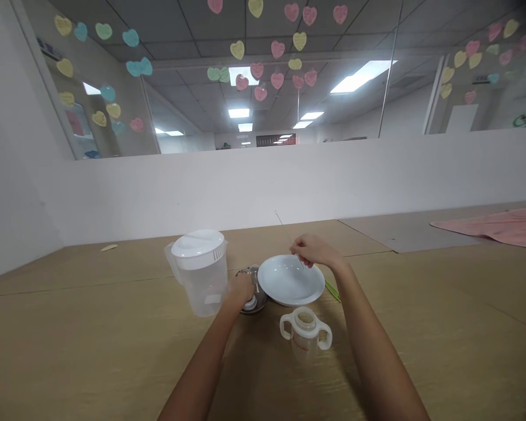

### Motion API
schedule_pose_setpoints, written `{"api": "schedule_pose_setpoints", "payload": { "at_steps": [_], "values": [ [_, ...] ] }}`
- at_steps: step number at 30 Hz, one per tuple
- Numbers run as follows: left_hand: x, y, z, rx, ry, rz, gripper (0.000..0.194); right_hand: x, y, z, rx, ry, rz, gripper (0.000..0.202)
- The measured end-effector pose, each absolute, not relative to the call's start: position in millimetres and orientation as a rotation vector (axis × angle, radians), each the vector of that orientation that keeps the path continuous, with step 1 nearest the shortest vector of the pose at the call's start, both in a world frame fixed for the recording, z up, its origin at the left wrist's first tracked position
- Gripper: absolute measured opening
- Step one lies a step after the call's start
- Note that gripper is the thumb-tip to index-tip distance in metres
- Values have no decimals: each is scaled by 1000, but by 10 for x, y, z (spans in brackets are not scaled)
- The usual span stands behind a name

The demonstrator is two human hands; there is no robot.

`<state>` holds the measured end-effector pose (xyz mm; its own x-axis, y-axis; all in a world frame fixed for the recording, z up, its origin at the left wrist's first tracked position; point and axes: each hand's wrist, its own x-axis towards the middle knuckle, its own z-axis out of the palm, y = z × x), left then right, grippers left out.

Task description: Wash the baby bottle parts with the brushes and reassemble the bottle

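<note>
1. Head view: working over a wood-toned table (421, 327) with two bare hands, both forearms reaching in from the lower edge.
2. Gripping a thin rod (279, 218) in the right hand (314, 250), with fingers closed around it above the far right part of a white bowl (289, 286).
3. Slanting the rod down from a small bent tip at upper left, through the fingers, toward the inside of the bowl; too fine to tell for certain whether touching the bottom.
4. Reaching with the left hand (243, 287) over a round metal dish (261, 304), just left of the bowl; cannot tell whether gripping anything, with the fingertips hidden.
5. Showing a small white round piece (249, 304) in the dish, beside the left hand.
6. Nearer the camera than the bowl, a clear bottle (305, 346) with two white handles, upright, open at the top and marked in red.
7. Left of the left hand, an upright translucent pitcher (204, 292) under a white lid (199, 243).
8. Just right of the bowl, a slim green item (332, 291), too small to identify.
9. At far right, a pink cloth (508, 227); at far left, a small pale flat piece (109, 248).
10. Beyond the table, a white wall (245, 187) below glass dotted with heart-shaped notes (277, 49).
</note>
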<state>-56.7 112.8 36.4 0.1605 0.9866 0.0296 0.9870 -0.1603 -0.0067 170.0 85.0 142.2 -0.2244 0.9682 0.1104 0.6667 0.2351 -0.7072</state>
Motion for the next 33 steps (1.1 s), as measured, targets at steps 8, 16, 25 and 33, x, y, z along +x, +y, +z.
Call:
{"api": "schedule_pose_setpoints", "payload": {
  "at_steps": [8, 16, 25, 33],
  "values": [
    [-488, 899, 863, -2258, -1998, -241, 21, 1635, 543, 1628, -1286, -1868, 557, 18],
    [-383, 558, 1341, -2582, -1690, -979, 24, 1427, 332, 1764, -921, -1670, 593, 10],
    [-253, 542, 1366, -2932, -1520, -1886, 23, 1387, 279, 1826, -961, -1734, 390, 8],
    [-238, 586, 1279, -2947, -1467, -2084, 26, 1448, 158, 1851, -990, -1757, 541, 11]
  ]
}}
